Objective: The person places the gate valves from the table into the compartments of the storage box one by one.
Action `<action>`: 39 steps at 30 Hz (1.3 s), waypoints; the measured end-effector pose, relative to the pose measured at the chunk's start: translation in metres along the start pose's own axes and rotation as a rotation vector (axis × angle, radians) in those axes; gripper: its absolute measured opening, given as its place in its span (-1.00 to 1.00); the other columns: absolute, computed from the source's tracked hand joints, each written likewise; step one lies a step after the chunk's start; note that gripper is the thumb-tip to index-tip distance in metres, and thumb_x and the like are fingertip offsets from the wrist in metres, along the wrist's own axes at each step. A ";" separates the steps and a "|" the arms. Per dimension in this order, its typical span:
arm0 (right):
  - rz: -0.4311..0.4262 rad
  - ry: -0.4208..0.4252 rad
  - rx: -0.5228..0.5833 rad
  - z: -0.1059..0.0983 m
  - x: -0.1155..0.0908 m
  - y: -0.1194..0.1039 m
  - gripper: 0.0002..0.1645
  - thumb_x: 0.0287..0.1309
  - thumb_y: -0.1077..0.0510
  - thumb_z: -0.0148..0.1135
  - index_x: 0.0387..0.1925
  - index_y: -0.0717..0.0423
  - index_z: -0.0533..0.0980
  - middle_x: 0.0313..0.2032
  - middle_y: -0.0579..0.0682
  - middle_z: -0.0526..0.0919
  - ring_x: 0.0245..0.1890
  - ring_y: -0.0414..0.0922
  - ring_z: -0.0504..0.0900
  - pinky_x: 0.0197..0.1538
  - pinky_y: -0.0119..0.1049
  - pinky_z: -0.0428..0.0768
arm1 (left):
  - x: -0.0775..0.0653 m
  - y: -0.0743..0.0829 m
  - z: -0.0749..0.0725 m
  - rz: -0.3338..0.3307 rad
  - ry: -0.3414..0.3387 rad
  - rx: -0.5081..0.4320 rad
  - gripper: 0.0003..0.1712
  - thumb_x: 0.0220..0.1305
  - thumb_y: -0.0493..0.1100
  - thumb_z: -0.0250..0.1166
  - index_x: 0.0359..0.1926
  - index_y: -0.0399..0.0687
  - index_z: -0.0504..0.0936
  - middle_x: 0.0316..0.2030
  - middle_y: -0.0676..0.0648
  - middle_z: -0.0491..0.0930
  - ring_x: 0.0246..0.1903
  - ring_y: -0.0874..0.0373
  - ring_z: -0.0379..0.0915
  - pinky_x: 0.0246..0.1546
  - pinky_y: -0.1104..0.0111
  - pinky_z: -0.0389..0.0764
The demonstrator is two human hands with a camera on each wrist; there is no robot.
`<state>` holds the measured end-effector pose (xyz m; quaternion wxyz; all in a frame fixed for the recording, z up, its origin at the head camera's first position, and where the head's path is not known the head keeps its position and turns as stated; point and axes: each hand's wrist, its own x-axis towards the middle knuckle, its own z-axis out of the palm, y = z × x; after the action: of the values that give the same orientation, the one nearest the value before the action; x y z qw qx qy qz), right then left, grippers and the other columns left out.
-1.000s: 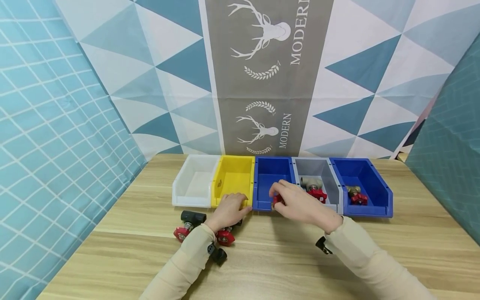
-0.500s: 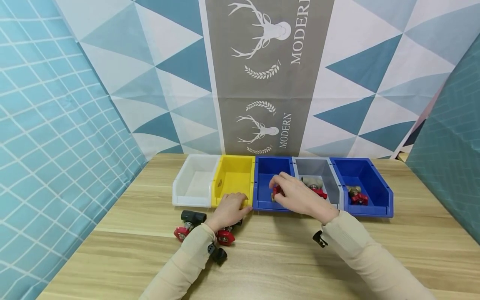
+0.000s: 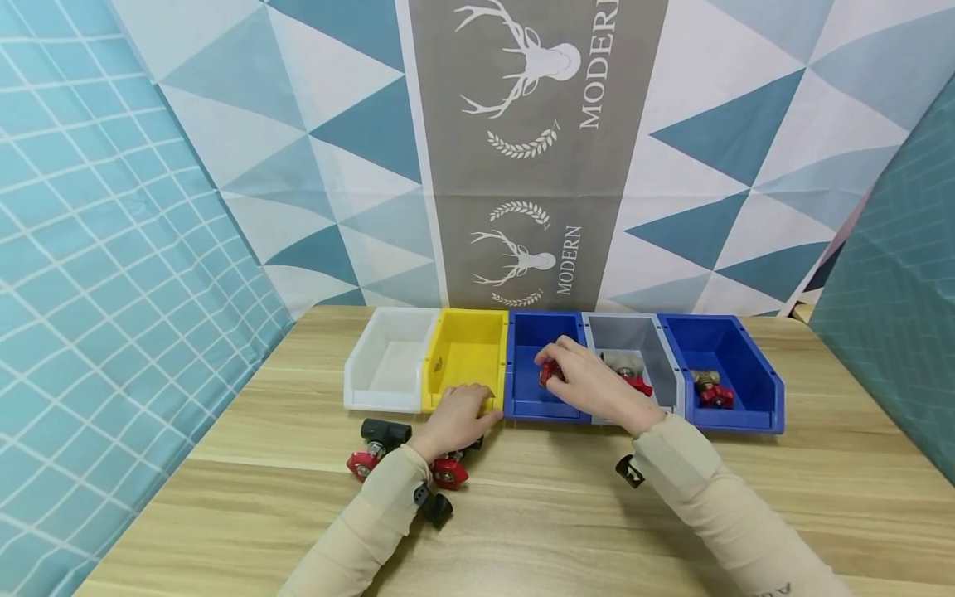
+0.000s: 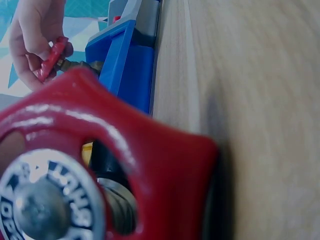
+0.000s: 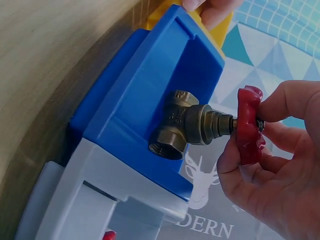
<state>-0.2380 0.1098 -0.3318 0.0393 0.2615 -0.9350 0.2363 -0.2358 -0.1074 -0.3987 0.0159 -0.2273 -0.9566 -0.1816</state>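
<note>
My right hand [image 3: 585, 381] pinches the red handwheel [image 5: 249, 125] of a brass gate valve [image 5: 192, 122] between thumb and fingers. The valve hangs over the middle blue bin [image 5: 130, 115], its brass body toward the bin's interior in the right wrist view. At the front of the yellow bin [image 3: 466, 361], my left hand [image 3: 458, 421] holds the lip, with thumb outside and fingers over the edge. Close below the left wrist lies a black valve with a red handwheel [image 3: 449, 473], partly hidden by the arm; that wheel fills much of the left wrist view.
Left of the yellow bin stands a white bin [image 3: 391, 356]. A grey bin [image 3: 671, 398] on the right holds a grey valve with a red wheel. The far-right blue bin [image 3: 746, 414] contains a brass valve [image 3: 709, 388]. Another black valve [image 3: 384, 433] lies on the table [image 3: 537, 531].
My right hand has moved the brass valve from the middle blue bin's front lip up and farther back over the bin. The left hand stays in place on the yellow bin.
</note>
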 end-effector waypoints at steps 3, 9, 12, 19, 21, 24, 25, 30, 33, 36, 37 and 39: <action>-0.007 0.005 -0.015 0.003 0.002 0.002 -0.67 0.07 0.26 0.08 -0.08 0.18 0.50 -0.23 -0.01 0.45 -0.32 -0.15 0.40 -0.19 -0.32 0.50 | 0.000 0.000 0.000 0.000 0.000 0.000 -0.58 0.26 0.06 0.11 -0.05 -0.18 0.52 -0.11 -0.11 0.57 -0.07 -0.04 0.43 -0.03 0.15 0.26; -0.049 0.018 -0.062 0.013 0.006 0.006 -0.68 0.10 0.30 0.07 -0.07 0.22 0.51 -0.20 0.02 0.46 -0.29 -0.13 0.42 -0.10 -0.26 0.50 | 0.000 0.000 0.000 0.007 0.009 0.002 -0.57 0.25 0.05 0.12 -0.05 -0.19 0.52 -0.14 -0.11 0.58 -0.08 -0.02 0.44 -0.05 0.16 0.27; -0.067 0.023 -0.092 0.018 0.007 0.007 -0.70 0.11 0.32 0.08 -0.08 0.22 0.51 -0.20 0.03 0.47 -0.27 -0.11 0.44 -0.07 -0.23 0.51 | 0.000 0.000 0.000 0.010 0.014 0.003 -0.58 0.25 0.04 0.12 -0.06 -0.20 0.53 -0.14 -0.11 0.58 -0.08 -0.02 0.44 -0.05 0.16 0.26; -0.076 0.008 -0.132 0.027 0.011 0.007 -0.70 0.11 0.34 0.11 -0.07 0.26 0.51 -0.20 0.04 0.49 -0.23 -0.08 0.48 -0.05 -0.19 0.51 | 0.000 0.001 0.000 0.006 0.012 -0.001 -0.58 0.25 0.04 0.12 -0.06 -0.19 0.53 -0.12 -0.11 0.57 -0.06 -0.03 0.43 -0.03 0.15 0.26; -0.071 0.006 -0.133 0.030 0.012 0.008 -0.70 0.11 0.35 0.12 -0.07 0.26 0.51 -0.20 0.04 0.49 -0.23 -0.09 0.49 -0.04 -0.19 0.51 | 0.000 0.001 0.000 0.004 0.011 -0.002 -0.58 0.25 0.04 0.12 -0.06 -0.19 0.53 -0.12 -0.11 0.57 -0.06 -0.02 0.43 -0.03 0.15 0.26; -0.061 0.010 -0.128 0.033 0.013 0.009 -0.71 0.10 0.36 0.13 -0.09 0.25 0.52 -0.20 0.04 0.50 -0.24 -0.08 0.49 -0.04 -0.20 0.52 | 0.000 0.001 -0.001 0.002 0.009 -0.003 -0.58 0.25 0.04 0.12 -0.05 -0.19 0.52 -0.12 -0.11 0.57 -0.07 -0.02 0.43 -0.04 0.15 0.26; -0.058 0.013 -0.127 0.035 0.014 0.009 -0.71 0.09 0.36 0.13 -0.10 0.25 0.52 -0.20 0.04 0.50 -0.24 -0.08 0.49 -0.04 -0.20 0.52 | 0.000 0.001 -0.001 0.000 0.008 -0.004 -0.58 0.25 0.04 0.12 -0.05 -0.19 0.52 -0.12 -0.11 0.57 -0.07 -0.02 0.43 -0.04 0.15 0.26; -0.055 0.020 -0.120 0.040 0.014 0.014 -0.73 0.08 0.38 0.13 -0.13 0.23 0.53 -0.23 0.02 0.49 -0.24 -0.09 0.49 -0.05 -0.21 0.52 | 0.000 0.001 0.000 0.001 0.004 -0.004 -0.57 0.25 0.04 0.11 -0.04 -0.20 0.52 -0.09 -0.12 0.57 -0.05 -0.04 0.43 -0.02 0.15 0.26; -0.061 0.028 -0.120 0.043 0.016 0.015 -0.74 0.08 0.39 0.13 -0.15 0.23 0.53 -0.24 0.02 0.49 -0.25 -0.08 0.49 -0.06 -0.21 0.52 | 0.000 0.001 0.000 0.001 0.004 0.000 -0.57 0.26 0.04 0.11 -0.04 -0.19 0.52 -0.10 -0.12 0.57 -0.05 -0.04 0.43 -0.02 0.15 0.26; -0.064 0.034 -0.125 0.044 0.016 0.015 -0.75 0.06 0.40 0.13 -0.17 0.23 0.53 -0.26 0.02 0.48 -0.26 -0.07 0.48 -0.06 -0.21 0.51 | 0.000 0.000 0.000 0.000 0.006 0.003 -0.58 0.26 0.05 0.11 -0.06 -0.19 0.52 -0.13 -0.11 0.57 -0.07 -0.04 0.43 -0.02 0.15 0.26; -0.063 0.033 -0.125 0.045 0.016 0.015 -0.75 0.06 0.41 0.13 -0.18 0.23 0.53 -0.27 0.02 0.48 -0.27 -0.07 0.48 -0.06 -0.20 0.51 | 0.000 0.000 0.000 0.000 0.006 0.002 -0.58 0.26 0.05 0.11 -0.06 -0.18 0.52 -0.14 -0.11 0.57 -0.07 -0.04 0.43 -0.03 0.15 0.26; -0.057 0.029 -0.128 0.046 0.016 0.015 -0.75 0.04 0.42 0.13 -0.19 0.21 0.53 -0.29 0.02 0.47 -0.28 -0.06 0.47 -0.06 -0.19 0.50 | 0.000 0.001 0.000 0.001 0.004 -0.001 -0.58 0.26 0.05 0.11 -0.06 -0.18 0.52 -0.15 -0.10 0.57 -0.08 -0.04 0.43 -0.03 0.15 0.26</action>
<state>-0.2573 0.0919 -0.3754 0.0761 0.2814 -0.9398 0.1785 -0.2358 -0.1068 -0.3987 0.0178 -0.2275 -0.9564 -0.1825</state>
